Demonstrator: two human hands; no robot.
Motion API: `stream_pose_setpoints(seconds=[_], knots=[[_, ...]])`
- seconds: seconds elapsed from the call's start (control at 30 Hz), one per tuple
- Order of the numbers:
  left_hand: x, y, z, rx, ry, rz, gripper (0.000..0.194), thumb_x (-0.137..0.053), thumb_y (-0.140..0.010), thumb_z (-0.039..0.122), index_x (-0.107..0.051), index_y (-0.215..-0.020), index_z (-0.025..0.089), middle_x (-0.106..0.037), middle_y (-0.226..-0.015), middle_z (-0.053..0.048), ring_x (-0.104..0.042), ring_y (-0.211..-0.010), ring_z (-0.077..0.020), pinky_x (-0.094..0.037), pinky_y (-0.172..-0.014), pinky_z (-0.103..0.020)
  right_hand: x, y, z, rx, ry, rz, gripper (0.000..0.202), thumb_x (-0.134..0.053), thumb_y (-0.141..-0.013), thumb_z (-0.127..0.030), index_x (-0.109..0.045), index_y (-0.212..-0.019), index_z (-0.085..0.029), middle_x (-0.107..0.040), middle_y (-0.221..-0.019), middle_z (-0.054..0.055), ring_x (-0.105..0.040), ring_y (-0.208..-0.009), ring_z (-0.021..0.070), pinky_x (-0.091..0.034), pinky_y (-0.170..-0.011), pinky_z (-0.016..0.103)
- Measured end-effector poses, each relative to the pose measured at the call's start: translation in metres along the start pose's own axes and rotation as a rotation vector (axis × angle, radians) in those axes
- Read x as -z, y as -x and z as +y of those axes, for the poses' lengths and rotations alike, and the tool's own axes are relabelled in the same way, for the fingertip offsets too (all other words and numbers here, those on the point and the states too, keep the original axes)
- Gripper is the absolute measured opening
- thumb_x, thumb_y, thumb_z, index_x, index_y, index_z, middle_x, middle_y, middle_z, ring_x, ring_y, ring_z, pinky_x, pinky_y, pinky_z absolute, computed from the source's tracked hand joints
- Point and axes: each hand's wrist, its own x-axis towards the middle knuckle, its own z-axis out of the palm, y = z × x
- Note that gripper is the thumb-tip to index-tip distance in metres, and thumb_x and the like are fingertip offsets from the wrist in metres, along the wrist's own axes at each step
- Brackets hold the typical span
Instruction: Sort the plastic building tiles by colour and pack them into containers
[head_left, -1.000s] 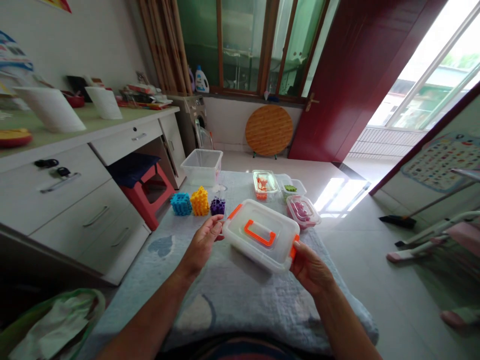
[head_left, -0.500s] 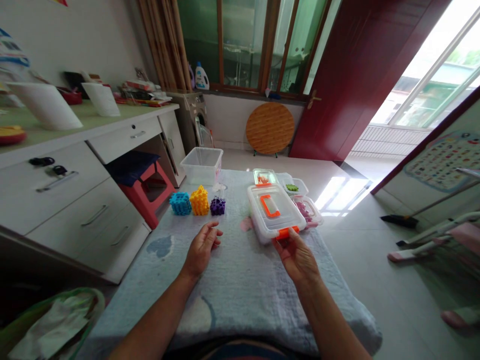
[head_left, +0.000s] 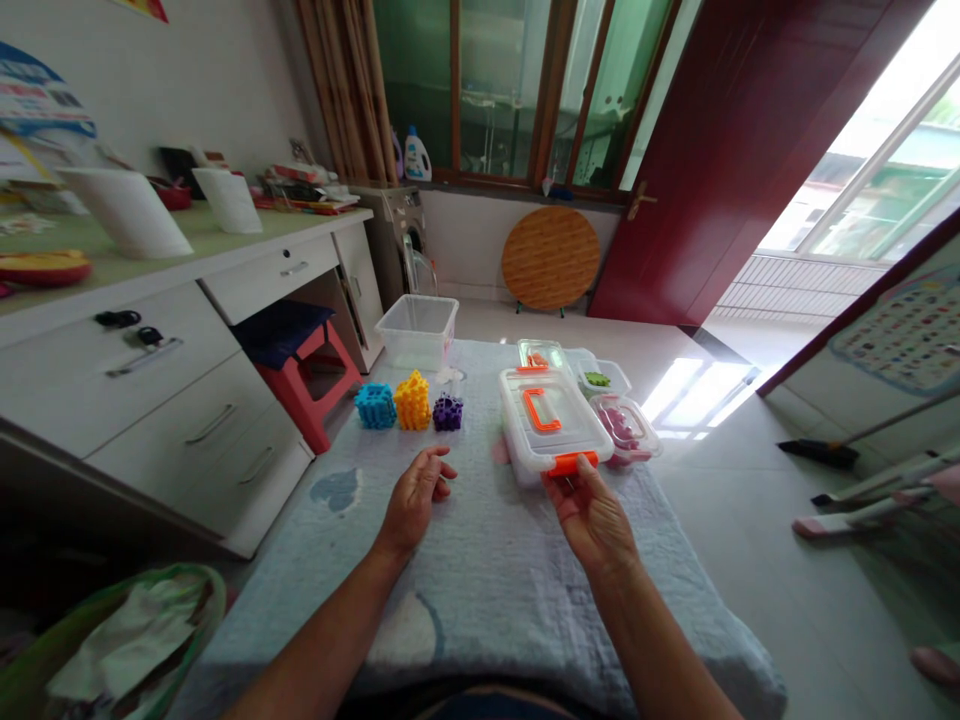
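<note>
My right hand (head_left: pixel 596 515) grips the orange front latch (head_left: pixel 574 463) of a clear plastic storage box (head_left: pixel 517 425), thumb on top and fingers beneath. The box's lid is on and carries an orange handle (head_left: pixel 541 410). My left hand (head_left: pixel 412 495) rests on the cloth, its fingers loosely curled and slightly apart, holding nothing. Beyond it stand three cubes of interlocking foam-like pieces: blue (head_left: pixel 375 406), yellow (head_left: pixel 413 402) and purple (head_left: pixel 448 412). Close to the box are a container with pink pieces (head_left: pixel 626 430), one with a green piece (head_left: pixel 598 379) and one with orange pieces (head_left: pixel 538 357).
A clear open bin (head_left: pixel 418 335) stands at the table's far left corner. The light blue cloth (head_left: pixel 480 570) covers the table. Left of it are a red stool (head_left: pixel 300 375), a drawer desk (head_left: pixel 165 385) and a lined waste basket (head_left: pixel 127 640). A broom (head_left: pixel 817 453) lies to the right.
The view has swung slightly left. My right hand and the box have shifted a little left against the small containers, showing more of the pink one. My left hand stays much the same.
</note>
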Motion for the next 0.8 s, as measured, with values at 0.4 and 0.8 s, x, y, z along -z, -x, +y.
stream_pose_setpoints(seconds=[0.4,0.8], knots=[[0.002,-0.001,-0.009,0.032,-0.032,-0.024,0.051,-0.045,-0.09,0.058,-0.056,-0.119,0.016,-0.064,-0.084,-0.004,-0.054,-0.067,-0.0139,-0.046,-0.065,-0.028,-0.068,-0.028,0.018,-0.103,-0.073,-0.087,0.012,-0.075,-0.075,-0.018,-0.066,-0.082,-0.019,-0.074,-0.082,0.001,-0.069,-0.075,0.0149,-0.06,-0.075,0.033],[0.004,-0.003,-0.012,0.06,-0.022,-0.058,0.048,-0.048,-0.089,0.057,-0.058,-0.116,0.019,-0.065,-0.084,-0.003,-0.056,-0.068,-0.0142,-0.046,-0.066,-0.026,-0.122,-0.086,0.037,-0.111,-0.118,-0.055,0.006,-0.066,-0.081,-0.015,-0.062,-0.083,-0.019,-0.071,-0.071,0.0,-0.067,-0.071,0.0153,-0.059,-0.074,0.035]])
